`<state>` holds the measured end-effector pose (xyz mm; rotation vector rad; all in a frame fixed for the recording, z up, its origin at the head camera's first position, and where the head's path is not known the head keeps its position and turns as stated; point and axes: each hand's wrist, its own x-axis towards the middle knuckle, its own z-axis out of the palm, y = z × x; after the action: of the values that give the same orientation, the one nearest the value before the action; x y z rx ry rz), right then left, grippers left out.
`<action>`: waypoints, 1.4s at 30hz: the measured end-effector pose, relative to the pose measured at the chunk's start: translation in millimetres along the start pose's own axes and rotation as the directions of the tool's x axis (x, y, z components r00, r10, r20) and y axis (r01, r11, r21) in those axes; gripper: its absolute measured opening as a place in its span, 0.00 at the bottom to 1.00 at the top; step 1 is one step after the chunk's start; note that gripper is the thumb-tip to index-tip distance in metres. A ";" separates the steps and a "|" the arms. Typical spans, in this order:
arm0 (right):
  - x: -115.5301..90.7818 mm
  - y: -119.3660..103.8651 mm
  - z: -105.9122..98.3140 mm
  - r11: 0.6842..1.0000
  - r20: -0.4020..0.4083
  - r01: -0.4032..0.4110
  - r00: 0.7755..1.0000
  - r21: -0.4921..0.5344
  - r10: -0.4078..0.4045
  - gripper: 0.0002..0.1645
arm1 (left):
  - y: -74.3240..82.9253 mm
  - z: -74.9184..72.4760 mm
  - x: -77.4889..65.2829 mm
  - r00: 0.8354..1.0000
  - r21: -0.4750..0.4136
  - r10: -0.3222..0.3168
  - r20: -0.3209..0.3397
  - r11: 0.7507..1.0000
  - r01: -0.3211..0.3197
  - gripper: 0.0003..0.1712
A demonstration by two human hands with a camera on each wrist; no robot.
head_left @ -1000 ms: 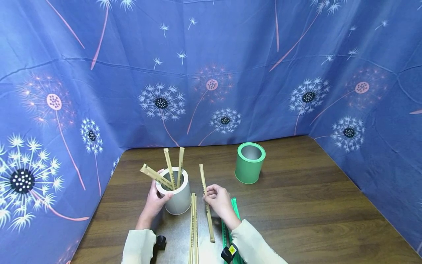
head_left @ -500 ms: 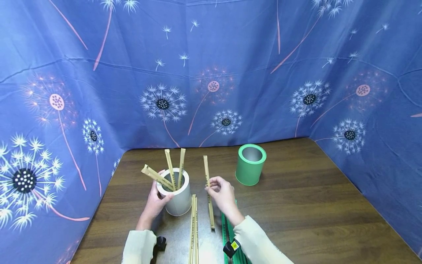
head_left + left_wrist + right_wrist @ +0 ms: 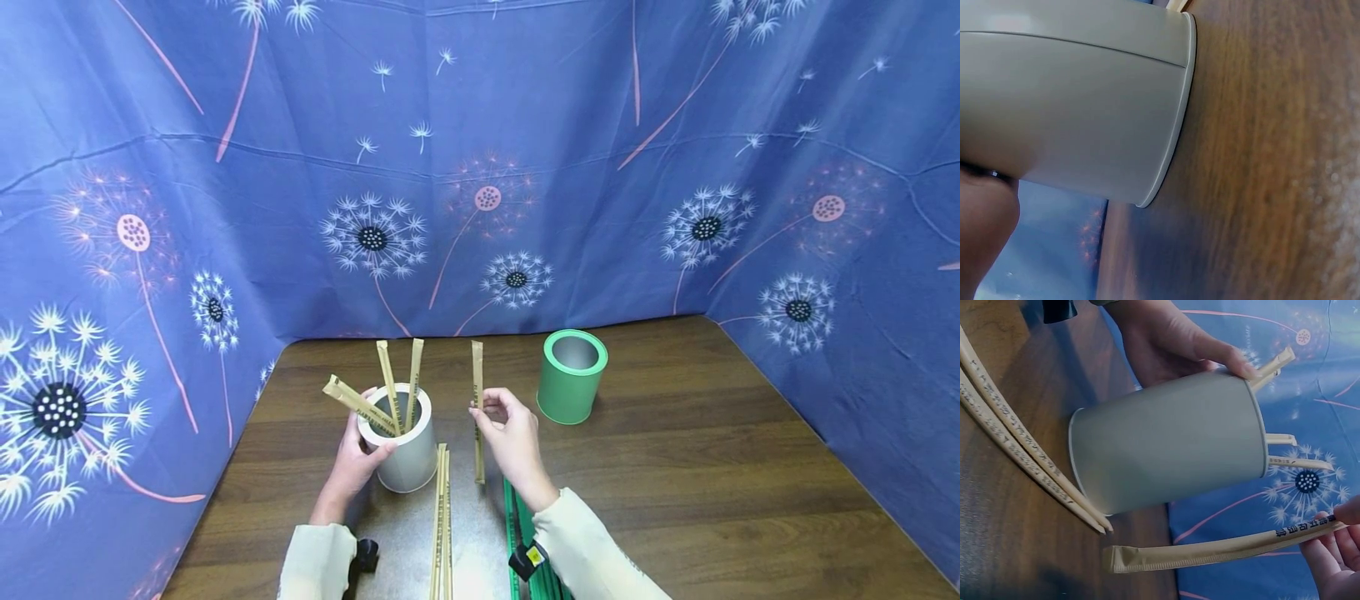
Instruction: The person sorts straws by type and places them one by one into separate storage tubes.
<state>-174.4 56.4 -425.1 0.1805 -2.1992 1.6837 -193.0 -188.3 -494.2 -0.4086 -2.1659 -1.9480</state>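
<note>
- Cream sleeves (image 3: 317,560) nearest, behind both grips, with a dark device (image 3: 527,561) at each wrist.
- Green sticks (image 3: 540,575) on the table, below the right grip, partly covered by the right forearm.
- Loose tan sticks (image 3: 438,533) side by side on the table, between the two grips and closer in, with far ends near the foot of the white can (image 3: 407,468).
- Left hand (image 3: 351,460) curled round that can, thumb at the near side by the rim; can upright on the table.
- Wrapped sticks (image 3: 416,367) leaning out of the can's mouth, just beyond the left grip.
- Right hand (image 3: 513,437) pinching a single printed stick (image 3: 477,371), held nearly upright and apart from the can, ends above and below the grip.
- Green can (image 3: 567,392) upright, beyond and right of the right grip.
- Brown wooden table (image 3: 697,450) beneath both grips.
- Blue dandelion cloth (image 3: 585,200) farthest, behind everything.
</note>
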 end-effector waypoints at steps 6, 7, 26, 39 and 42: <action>6.1 -8.4 -0.2 0.999 -0.034 0.034 0.999 0.036 -0.033 0.10 | 0.3 0.7 -0.4 1.000 0.009 -0.003 -0.007 1.000 0.003 0.50; 7.8 -10.3 -0.3 0.998 -0.041 0.044 0.998 0.044 -0.043 0.10 | 0.5 0.8 -0.5 1.000 0.009 -0.007 -0.008 1.000 0.007 0.50; 24.5 -50.1 -0.1 0.971 -0.087 0.134 0.989 0.200 -0.119 0.10 | 3.1 1.6 -1.7 0.999 0.010 -0.037 -0.003 0.999 0.037 0.49; 23.1 -54.4 2.6 0.936 -0.099 0.163 0.985 0.310 -0.139 0.11 | 1.0 2.0 -1.8 0.999 0.005 -0.035 -0.004 0.999 0.035 0.49; 22.5 -55.8 5.4 0.930 -0.092 0.185 0.982 0.317 -0.164 0.11 | 2.2 1.8 -2.1 0.998 0.015 -0.058 -0.006 0.998 0.059 0.49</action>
<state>-178.7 38.2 -367.6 0.3901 -1.7883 1.9089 -190.3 -186.5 -493.0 -0.3408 -2.2123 -1.9587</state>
